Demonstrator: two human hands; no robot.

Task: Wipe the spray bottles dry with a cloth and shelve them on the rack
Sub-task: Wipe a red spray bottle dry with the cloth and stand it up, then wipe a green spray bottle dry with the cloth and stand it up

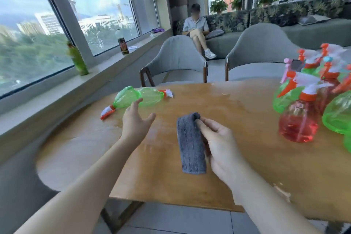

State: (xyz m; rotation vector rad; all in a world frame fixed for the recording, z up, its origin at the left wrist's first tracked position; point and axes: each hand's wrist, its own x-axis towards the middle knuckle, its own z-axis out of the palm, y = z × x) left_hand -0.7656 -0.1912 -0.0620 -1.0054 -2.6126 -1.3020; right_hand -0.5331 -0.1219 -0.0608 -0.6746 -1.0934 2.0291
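Two green spray bottles lie on their sides at the far left of the wooden table [237,112]: the nearer one [125,99] points its orange-white nozzle left, the other [152,95] points right. My left hand [135,121] hovers open just before them, fingers spread, touching nothing. My right hand [218,144] pinches a folded grey cloth [190,144] over the table's middle. A cluster of several upright spray bottles stands at the right, with a red one [298,119] in front and green ones [337,115] around it. No rack is in view.
Two grey armchairs [176,62] stand behind the table. A person [196,28] sits on a sofa at the back. On the window sill at left stand a green bottle [77,59] and a dark can [123,46]. Wet patches shine on the tabletop.
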